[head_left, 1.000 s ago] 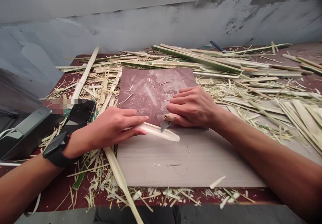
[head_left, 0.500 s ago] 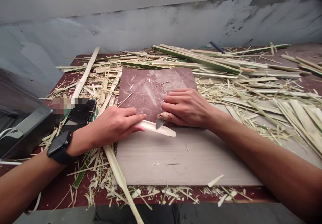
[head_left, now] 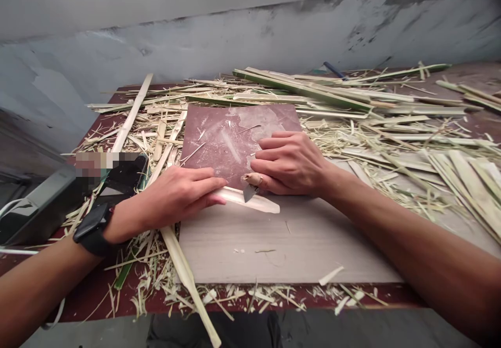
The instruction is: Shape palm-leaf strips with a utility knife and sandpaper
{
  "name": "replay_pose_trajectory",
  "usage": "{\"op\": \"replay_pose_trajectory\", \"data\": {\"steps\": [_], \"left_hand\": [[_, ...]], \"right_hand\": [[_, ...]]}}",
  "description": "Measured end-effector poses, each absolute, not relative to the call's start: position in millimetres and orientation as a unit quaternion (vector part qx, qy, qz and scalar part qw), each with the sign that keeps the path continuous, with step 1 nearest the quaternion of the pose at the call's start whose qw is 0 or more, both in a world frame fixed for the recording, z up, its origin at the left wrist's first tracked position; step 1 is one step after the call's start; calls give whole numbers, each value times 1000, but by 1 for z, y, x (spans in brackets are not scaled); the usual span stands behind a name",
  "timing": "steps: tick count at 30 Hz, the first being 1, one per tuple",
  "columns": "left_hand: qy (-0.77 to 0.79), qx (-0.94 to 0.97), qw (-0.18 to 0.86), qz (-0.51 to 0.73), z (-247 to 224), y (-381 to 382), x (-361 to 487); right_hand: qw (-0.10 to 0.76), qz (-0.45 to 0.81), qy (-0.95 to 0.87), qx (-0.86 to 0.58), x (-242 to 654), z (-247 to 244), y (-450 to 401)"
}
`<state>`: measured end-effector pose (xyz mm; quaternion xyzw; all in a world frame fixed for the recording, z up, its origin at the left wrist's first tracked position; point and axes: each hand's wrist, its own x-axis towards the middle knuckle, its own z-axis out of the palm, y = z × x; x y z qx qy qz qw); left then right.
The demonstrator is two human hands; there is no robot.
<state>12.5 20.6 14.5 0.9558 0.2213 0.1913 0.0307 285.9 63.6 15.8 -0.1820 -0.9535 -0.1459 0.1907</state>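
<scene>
with the left hand clamped on the bamboo strip at the near edge of the maroon board and the right hand closed around the short-bladed knife above that edge, cutting pressure should be light, even and directed clear of the left hand.

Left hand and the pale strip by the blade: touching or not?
Touching. The head view shows it: the pale strip comes out from between the thumb and fingers of the left hand.
</scene>
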Motion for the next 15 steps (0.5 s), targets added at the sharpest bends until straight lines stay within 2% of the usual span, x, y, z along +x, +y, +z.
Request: {"op": "replay_pose_trajectory", "data": {"steps": [5, 15], "left_hand": [[218, 955, 78, 186, 18, 21, 13], [206, 957, 109, 174, 28, 22, 13]], "right_hand": [[209, -131, -955, -165, 287, 16, 64], [166, -31, -972, -162, 288, 17, 65]]}}
